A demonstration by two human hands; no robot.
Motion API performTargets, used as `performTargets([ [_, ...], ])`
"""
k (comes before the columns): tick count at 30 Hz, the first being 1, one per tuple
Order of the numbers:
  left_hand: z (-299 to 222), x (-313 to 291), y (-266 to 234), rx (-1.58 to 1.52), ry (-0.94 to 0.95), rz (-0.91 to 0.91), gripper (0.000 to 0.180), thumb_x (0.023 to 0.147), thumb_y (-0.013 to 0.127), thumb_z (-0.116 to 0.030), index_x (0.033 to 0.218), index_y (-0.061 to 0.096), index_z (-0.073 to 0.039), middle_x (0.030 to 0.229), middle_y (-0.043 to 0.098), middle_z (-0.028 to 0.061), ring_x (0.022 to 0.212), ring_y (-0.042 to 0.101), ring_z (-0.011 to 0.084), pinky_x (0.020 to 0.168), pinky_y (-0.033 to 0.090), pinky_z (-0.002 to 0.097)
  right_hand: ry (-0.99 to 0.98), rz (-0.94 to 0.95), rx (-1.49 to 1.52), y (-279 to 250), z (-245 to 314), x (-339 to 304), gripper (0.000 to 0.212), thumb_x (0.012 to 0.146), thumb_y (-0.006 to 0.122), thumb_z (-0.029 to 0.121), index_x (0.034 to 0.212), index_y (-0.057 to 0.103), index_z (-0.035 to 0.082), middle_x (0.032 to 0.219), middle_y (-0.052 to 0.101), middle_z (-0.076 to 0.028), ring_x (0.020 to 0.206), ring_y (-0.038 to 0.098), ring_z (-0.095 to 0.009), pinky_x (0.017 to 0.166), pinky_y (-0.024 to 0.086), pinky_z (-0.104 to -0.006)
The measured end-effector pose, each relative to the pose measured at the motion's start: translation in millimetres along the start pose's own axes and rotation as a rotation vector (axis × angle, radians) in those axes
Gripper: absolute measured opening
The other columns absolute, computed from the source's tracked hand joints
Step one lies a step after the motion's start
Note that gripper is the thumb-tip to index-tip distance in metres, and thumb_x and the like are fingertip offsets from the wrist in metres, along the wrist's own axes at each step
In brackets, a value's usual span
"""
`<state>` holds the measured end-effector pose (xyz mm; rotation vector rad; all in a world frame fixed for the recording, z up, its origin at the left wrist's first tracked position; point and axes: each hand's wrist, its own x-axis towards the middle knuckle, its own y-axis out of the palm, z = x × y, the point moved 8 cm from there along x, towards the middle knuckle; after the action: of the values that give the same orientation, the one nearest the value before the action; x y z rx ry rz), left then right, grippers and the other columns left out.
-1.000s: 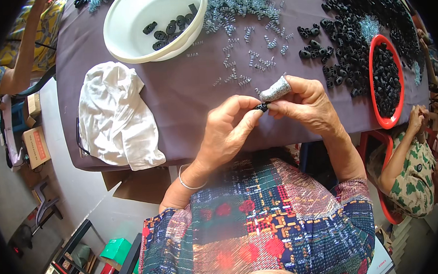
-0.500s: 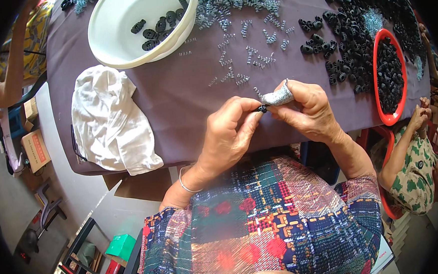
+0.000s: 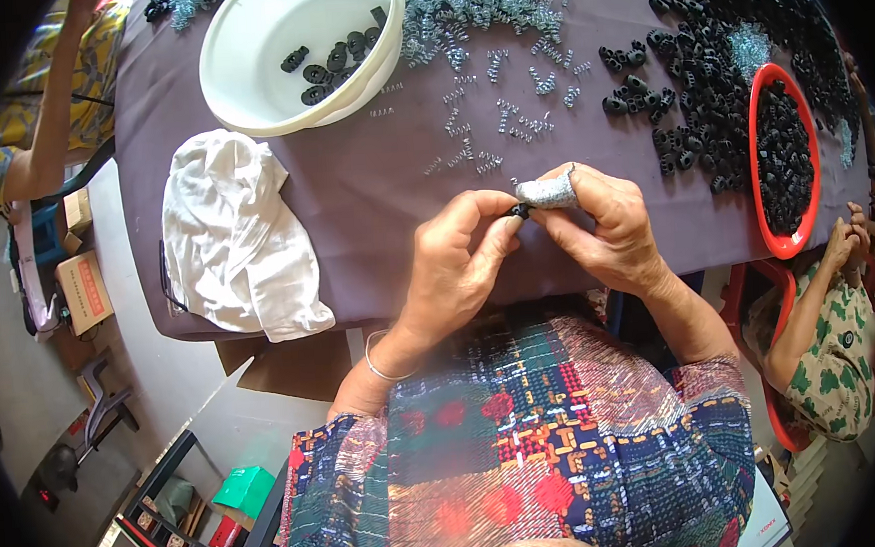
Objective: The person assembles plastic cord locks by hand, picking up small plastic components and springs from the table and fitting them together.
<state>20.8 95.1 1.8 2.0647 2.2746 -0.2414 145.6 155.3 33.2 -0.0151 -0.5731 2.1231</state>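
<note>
Over the near part of the table, my left hand (image 3: 462,257) is closed, thumb and forefinger pinching a small black plastic cord lock (image 3: 520,210). My right hand (image 3: 605,228) meets it from the other side, fingers closed around the same piece. A grey sparkly wrap (image 3: 548,192) covers its forefinger. The tip of a spring appears just above that wrap; most of it is hidden. Beyond my hands lie loose metal springs (image 3: 508,119), with a dense spring pile (image 3: 481,5) behind them. A white bowl (image 3: 247,115) at the far left holds several black cord locks (image 3: 317,75).
A white cloth (image 3: 240,235) lies left of my hands on the purple-grey tablecloth (image 3: 372,177). Black plastic parts (image 3: 692,87) heap at the far right, beside a red basket (image 3: 815,185) full of them. Another person in a camouflage top (image 3: 829,360) sits at the right; an arm (image 3: 49,147) shows far left.
My hands stay together on the cord lock, with small finger shifts. The spring above the wrapped finger shows less than before. The whole view has shifted slightly.
</note>
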Motion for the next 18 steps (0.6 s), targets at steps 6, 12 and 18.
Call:
performTargets([
  [6,7,0,1,-0.079,-0.043,-0.007,0.015,0.091,0.062,-0.004,0.104,0.061,0.004,0.084,0.066,0.0051,0.073,0.063,0.009,0.064,0.052,0.0231,0.002,-0.118,0.003,-2,2,-8,0.028,0.075,0.066,-0.007,0.102,0.062,-0.001,0.083,0.064,-0.012,0.073,0.065,-0.023,0.065,0.051,-0.0305],
  [12,10,0,-1,-0.174,-0.122,-0.027,0.018,0.092,0.063,-0.007,0.107,0.062,0.003,0.089,0.066,0.0024,0.074,0.06,0.0074,0.068,0.05,0.0201,0.045,-0.211,0.06,-5,-5,-18,0.032,0.078,0.066,-0.005,0.11,0.062,0.001,0.09,0.066,-0.012,0.079,0.066,-0.021,0.069,0.053,-0.0295],
  [18,11,2,-2,-0.18,-0.108,0.013,0.019,0.092,0.063,-0.008,0.106,0.062,0.004,0.089,0.068,0.0062,0.076,0.064,0.0106,0.07,0.053,0.0232,0.135,-0.227,0.177,1,-11,-19,0.022,0.082,0.065,0.003,0.103,0.064,-0.001,0.087,0.064,-0.013,0.078,0.064,-0.021,0.068,0.05,-0.0306],
])
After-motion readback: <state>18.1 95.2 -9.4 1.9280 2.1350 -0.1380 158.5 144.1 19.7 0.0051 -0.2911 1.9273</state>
